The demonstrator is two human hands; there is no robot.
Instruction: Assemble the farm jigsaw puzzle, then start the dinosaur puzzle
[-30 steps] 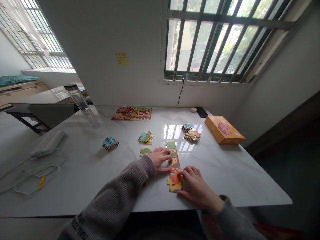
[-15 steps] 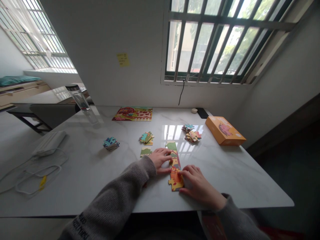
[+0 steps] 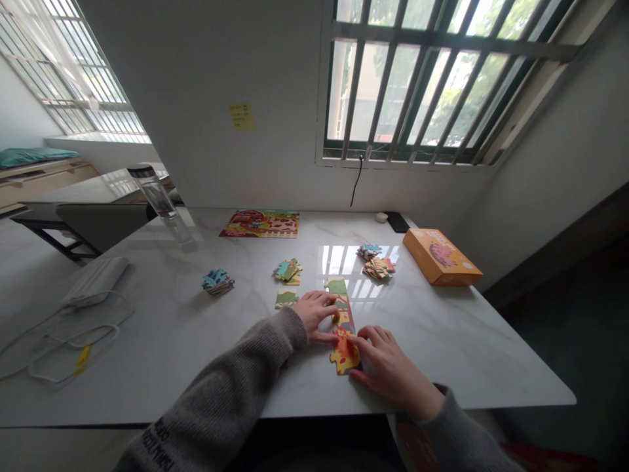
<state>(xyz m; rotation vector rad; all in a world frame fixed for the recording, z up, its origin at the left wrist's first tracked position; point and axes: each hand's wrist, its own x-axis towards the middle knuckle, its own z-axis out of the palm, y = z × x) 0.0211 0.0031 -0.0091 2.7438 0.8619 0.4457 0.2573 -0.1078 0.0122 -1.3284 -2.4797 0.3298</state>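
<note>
A narrow upright strip of joined puzzle pieces (image 3: 339, 286) lies on the white table, green at its far end and orange and yellow at its near end. My left hand (image 3: 317, 316) rests on the strip's left side, its fingers apart. From the right, my right hand (image 3: 390, 367) touches the orange near piece (image 3: 345, 359) with its fingertips, thumb apart at the lower edge. Left of the strip lie a green piece (image 3: 286, 297), partly behind my left hand, and a small pile of pieces (image 3: 287, 270).
Piles of pieces stand at left (image 3: 217, 282) and right (image 3: 378, 267). An orange box (image 3: 442, 257) sits at the right edge. Farther back are a farm picture (image 3: 263, 223), a black phone (image 3: 397, 222) and a clear bottle (image 3: 160, 200). White cables (image 3: 73, 344) lie at left.
My right index fingertip has shifted slightly on the orange piece, and more of that piece shows. My left hand stays in place.
</note>
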